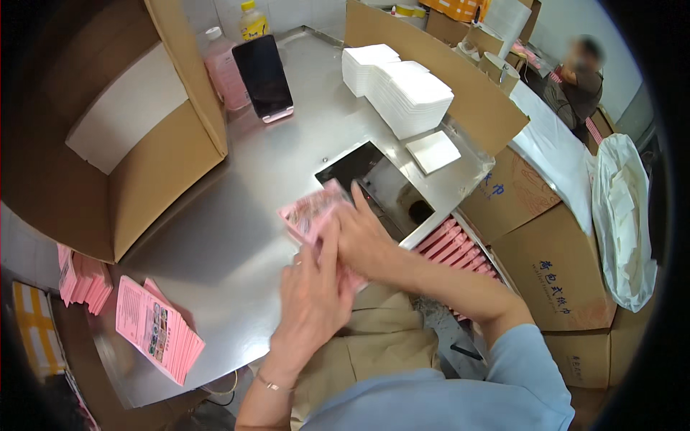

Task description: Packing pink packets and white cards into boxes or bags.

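Observation:
Near the front edge of the metal table, my hands are close together on a pink printed packet (309,214), which is slightly blurred. My left hand (313,287) closes on its lower part, and pink shows beneath the fingers. Across its right side lies my right hand (363,237), fingers bent round it and thumb pointing up. Whether the packet has anything inside cannot be seen. A stack of similar pink packets (158,330) leans over at the table's left front. Behind the hands, a dark glossy panel (377,187) is set into the tabletop.
White folded tissues (402,93) stand in stacks at the back, beside a smaller pile (433,151). An open cardboard box (165,151) rises at left, near a phone on a stand (263,77) and bottles. Pink packets (460,251) fill a drawer at right. Another person (575,82) sits beyond.

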Motion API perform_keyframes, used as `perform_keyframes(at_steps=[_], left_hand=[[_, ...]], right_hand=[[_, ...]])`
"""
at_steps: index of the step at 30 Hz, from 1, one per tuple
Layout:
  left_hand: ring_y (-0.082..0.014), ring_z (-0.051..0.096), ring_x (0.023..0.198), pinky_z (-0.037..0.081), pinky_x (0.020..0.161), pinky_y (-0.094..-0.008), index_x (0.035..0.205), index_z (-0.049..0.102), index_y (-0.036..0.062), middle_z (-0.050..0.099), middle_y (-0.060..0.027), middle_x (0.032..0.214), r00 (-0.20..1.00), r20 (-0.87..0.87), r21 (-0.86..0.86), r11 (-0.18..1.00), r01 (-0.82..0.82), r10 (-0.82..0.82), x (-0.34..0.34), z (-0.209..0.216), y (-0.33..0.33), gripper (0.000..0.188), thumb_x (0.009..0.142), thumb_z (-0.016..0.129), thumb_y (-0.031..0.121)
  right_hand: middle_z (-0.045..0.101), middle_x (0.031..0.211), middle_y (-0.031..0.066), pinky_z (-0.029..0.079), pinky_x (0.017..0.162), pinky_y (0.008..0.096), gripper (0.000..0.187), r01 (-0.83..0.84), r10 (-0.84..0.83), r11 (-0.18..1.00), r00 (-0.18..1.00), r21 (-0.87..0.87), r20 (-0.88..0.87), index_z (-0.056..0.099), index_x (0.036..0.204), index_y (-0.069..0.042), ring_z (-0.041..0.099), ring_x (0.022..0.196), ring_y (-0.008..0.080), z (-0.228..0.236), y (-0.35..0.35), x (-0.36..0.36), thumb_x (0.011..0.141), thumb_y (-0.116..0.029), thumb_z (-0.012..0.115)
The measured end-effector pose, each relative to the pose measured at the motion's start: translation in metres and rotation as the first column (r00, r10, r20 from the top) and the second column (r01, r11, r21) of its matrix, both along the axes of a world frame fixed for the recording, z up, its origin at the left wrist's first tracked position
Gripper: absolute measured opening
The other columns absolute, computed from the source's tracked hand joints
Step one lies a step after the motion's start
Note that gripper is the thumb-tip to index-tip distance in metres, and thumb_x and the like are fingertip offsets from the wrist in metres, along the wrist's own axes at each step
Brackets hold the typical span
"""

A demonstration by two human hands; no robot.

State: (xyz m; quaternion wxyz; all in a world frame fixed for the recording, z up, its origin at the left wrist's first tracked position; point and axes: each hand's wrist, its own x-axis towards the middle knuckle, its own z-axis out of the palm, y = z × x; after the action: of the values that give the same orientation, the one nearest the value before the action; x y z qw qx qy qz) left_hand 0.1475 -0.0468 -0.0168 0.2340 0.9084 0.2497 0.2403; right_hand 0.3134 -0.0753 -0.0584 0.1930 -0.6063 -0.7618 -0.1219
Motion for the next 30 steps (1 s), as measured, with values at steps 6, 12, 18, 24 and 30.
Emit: perform_keyframes(at_steps=[6,12,18,24,30], left_hand=[[-0.0243,0.060,0.076,0.049,0.073,-0.0350,0.134,0.055,0.0043,0.064,-0.0130,0.085,0.988,0.011,-0.070,0.986,-0.154,0.155,-0.056,0.016,0.005,0.052,0.083,0.067,0.008],[-0.0279,0.060,0.101,0.049,0.086,-0.0371,0.119,0.063,0.0007,0.060,-0.0196,0.120,0.741,0.141,0.363,0.662,-0.656,0.657,-0.173,-0.010,0.060,0.032,0.089,0.063,0.011],[-0.0404,0.049,0.108,0.047,0.087,-0.0515,0.122,0.055,0.0074,0.051,-0.0192,0.120,0.390,-0.233,0.423,0.454,-0.784,0.891,-0.226,-0.037,0.081,0.028,0.100,0.049,0.024],[-0.0348,0.047,0.102,0.038,0.092,-0.0455,0.115,0.056,0.0048,0.053,-0.0165,0.110,0.702,-0.151,0.265,0.713,-0.649,0.696,-0.190,-0.011,0.078,0.021,0.096,0.051,0.011],[-0.0276,0.048,0.110,0.038,0.097,-0.0425,0.123,0.054,0.0047,0.053,-0.0155,0.111,0.726,-0.324,-0.054,0.755,-0.654,0.606,-0.204,-0.001,0.086,0.029,0.094,0.055,0.006]], right_hand=[[0.062,0.112,0.0222,0.045,0.094,0.0564,0.028,0.146,-0.123,0.989,0.920,0.034,-0.372,0.056,0.117,-0.004,0.060,0.104,0.0400,-0.020,0.016,0.052,0.091,-0.013,0.054],[0.066,0.075,0.0178,0.051,0.067,0.0473,0.014,0.355,-0.404,0.890,0.904,-0.286,-0.137,0.067,0.087,0.001,0.065,0.073,0.0377,0.013,-0.018,0.068,0.084,-0.013,0.062],[0.056,0.093,0.0152,0.046,0.073,0.0418,0.026,0.620,-0.612,0.743,0.782,0.254,-0.117,0.064,0.091,-0.001,0.054,0.090,0.0321,0.006,-0.041,0.125,0.076,-0.020,0.074],[0.058,0.083,0.0122,0.048,0.070,0.0415,0.014,0.551,-0.559,0.770,0.826,0.323,-0.075,0.065,0.082,-0.004,0.058,0.082,0.0293,-0.007,-0.038,0.107,0.078,-0.016,0.071],[0.063,0.077,0.0137,0.048,0.065,0.0375,0.011,0.804,-0.477,0.500,0.567,0.323,-0.672,0.067,0.083,0.001,0.062,0.072,0.0276,0.075,-0.059,0.163,0.086,-0.010,0.067]])
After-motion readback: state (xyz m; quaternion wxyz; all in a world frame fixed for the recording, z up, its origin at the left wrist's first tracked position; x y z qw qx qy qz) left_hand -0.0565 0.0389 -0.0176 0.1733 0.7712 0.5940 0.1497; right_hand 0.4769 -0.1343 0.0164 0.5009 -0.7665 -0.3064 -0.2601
